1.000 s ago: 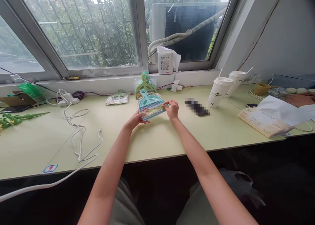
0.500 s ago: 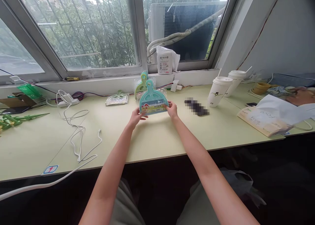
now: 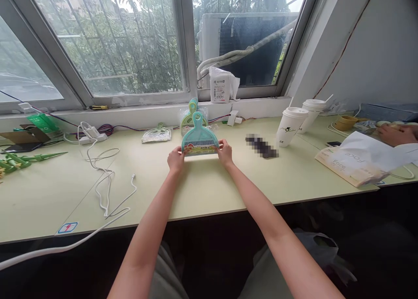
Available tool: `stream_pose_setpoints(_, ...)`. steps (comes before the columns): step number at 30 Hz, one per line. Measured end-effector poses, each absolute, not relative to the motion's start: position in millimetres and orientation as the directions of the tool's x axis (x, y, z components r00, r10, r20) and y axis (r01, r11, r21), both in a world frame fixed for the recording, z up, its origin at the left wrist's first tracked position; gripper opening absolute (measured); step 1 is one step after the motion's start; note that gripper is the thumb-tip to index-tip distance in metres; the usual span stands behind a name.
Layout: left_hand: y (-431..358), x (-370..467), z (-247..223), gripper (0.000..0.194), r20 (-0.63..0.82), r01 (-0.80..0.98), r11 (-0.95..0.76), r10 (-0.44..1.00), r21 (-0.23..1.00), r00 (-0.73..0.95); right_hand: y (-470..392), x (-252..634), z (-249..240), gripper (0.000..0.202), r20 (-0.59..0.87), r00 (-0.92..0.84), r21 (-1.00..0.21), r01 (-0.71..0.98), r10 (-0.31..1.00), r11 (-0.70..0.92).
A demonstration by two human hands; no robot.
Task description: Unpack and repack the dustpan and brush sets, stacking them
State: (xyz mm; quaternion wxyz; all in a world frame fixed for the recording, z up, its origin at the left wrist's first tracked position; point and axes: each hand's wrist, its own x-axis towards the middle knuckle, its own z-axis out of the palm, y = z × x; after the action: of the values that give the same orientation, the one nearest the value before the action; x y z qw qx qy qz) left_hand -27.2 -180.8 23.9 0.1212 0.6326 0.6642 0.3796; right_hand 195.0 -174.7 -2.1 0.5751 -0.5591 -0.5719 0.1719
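Fingers (image 3: 220, 145) on both sides are clamped onto a light-blue dustpan (image 3: 200, 135), left hand (image 3: 175, 160) at one lower corner, right hand (image 3: 225, 153) at the other. It's held handle-up over the middle of the worktop (image 3: 202, 188); can't tell if its bottom edge actually touches down. Right behind it is a stack of similar dustpans (image 3: 188, 118), green one in front, in clear plastic. Off left, a flat plastic-wrapped packet (image 3: 156, 135) and some white cable (image 3: 65, 249). Over right, a pixelated dark thing (image 3: 261, 146), then two lidded white cups (image 3: 289, 129).
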Motion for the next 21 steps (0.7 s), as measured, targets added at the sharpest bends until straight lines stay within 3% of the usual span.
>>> stream_pose_setpoints(10, -151.2, -32.1, 12.0, 0.023, 0.33, 0.815, -0.072, 0.932, 0.575, -0.151, -147.8, 192.2, -6.8, 0.014, 0.481, 0.249, -0.745, 0.622, 0.84, 0.242)
stream_pose_setpoints(21, -74.9, -40.5, 8.9, 0.021, 0.379, 0.773, -0.097, 0.905, 0.627, -0.194, -79.1, 171.2, 0.3, 0.014, 0.504, 0.245, -0.537, 0.84, 0.828, 0.079)
